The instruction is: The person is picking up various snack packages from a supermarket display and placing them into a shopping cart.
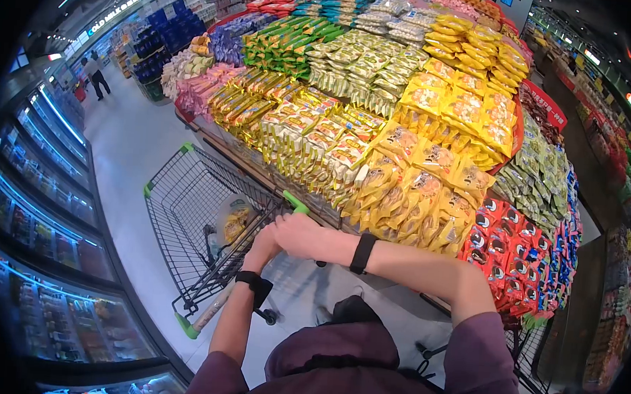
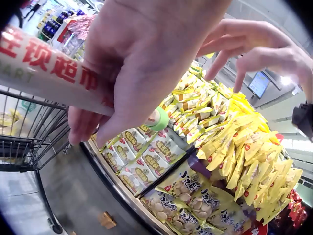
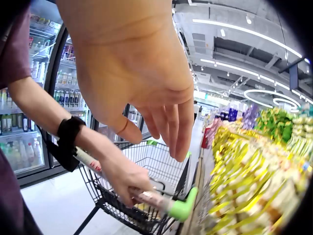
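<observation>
My left hand [image 2: 142, 54] grips the handle [image 2: 46, 73] of a shopping cart, a pale bar with red lettering and green ends. In the right wrist view its fingers curl round the bar near the green end [image 3: 182, 209]. My right hand [image 3: 134, 68] is held above the bar, fingers loosely extended and nothing in them. From the head view, that hand [image 1: 300, 236] overlaps the left one. Inside the wire cart [image 1: 174, 206] lies a clear bag with yellowish contents [image 1: 236, 222].
Directly beside the cart rises a large display of packaged snacks [image 1: 319, 132], with yellow bags [image 1: 409, 195] nearest. Glass-doored coolers [image 1: 59, 253] line the left side. Pale floor [image 1: 112, 163] runs between them, and a person [image 1: 95, 75] stands farther along.
</observation>
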